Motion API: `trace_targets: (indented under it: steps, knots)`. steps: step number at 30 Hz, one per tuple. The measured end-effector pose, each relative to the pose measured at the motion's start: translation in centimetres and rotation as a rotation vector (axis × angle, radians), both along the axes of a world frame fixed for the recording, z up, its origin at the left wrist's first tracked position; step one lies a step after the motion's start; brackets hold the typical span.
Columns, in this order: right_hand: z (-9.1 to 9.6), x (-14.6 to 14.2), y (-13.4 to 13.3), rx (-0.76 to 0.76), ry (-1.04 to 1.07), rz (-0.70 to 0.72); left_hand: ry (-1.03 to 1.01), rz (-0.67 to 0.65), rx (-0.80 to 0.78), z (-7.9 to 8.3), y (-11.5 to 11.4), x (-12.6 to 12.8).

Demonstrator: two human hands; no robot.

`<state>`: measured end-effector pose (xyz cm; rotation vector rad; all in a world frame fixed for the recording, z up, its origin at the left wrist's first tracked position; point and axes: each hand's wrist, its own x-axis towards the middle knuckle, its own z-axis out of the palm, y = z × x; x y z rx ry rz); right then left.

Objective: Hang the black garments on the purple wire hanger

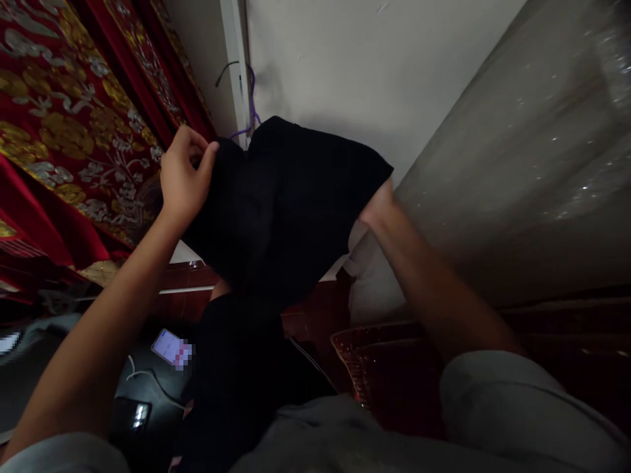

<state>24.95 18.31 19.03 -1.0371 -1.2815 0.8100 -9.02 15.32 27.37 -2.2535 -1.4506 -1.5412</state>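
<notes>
A plain black garment [300, 197] is held up in front of me, spread between my two hands. At its left edge, my left hand [185, 171] pinches the fabric between thumb and fingers. My right hand [378, 205] reaches under the garment's right edge. Only its wrist and the base of the hand show there; the cloth hides the fingers. Folds run down the middle of the cloth, and its lower part hangs over the dark clothing [231, 368] on my legs.
A red curtain [73, 118] with gold and silver patterns hangs at left. Behind the garment stands a pale wall [355, 59] with a purple cord [253, 92]. A large plastic-wrapped object [493, 197] leans at right. Lower left are a lit phone [170, 347] and a white cable [158, 381].
</notes>
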Motion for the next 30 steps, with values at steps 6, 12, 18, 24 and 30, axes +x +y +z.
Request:
trace_targets:
  steps: [6, 12, 18, 24, 30]
  knots:
    - [3.0, 1.4, -1.5, -0.139, 0.173, 0.124, 0.062, -0.139, -0.053, 0.6, 0.2, 3.6]
    - [4.2, 1.1, -3.7, 0.022, 0.273, 0.000, -0.036, -0.409, -0.126, 1.9, -2.5, 5.6]
    - [4.7, -2.7, -9.4, 0.266, -0.035, 0.101, -0.566, -0.403, -0.382, 2.2, -5.4, 5.0]
    - [4.5, -9.5, -17.2, 0.241, -0.846, 0.851, -0.766, -0.257, -0.753, 0.4, -9.7, 2.0]
    - [2.1, -9.0, -14.1, 0.067, -0.678, 1.159, -0.324, -0.119, -0.847, -0.7, -14.2, -3.9]
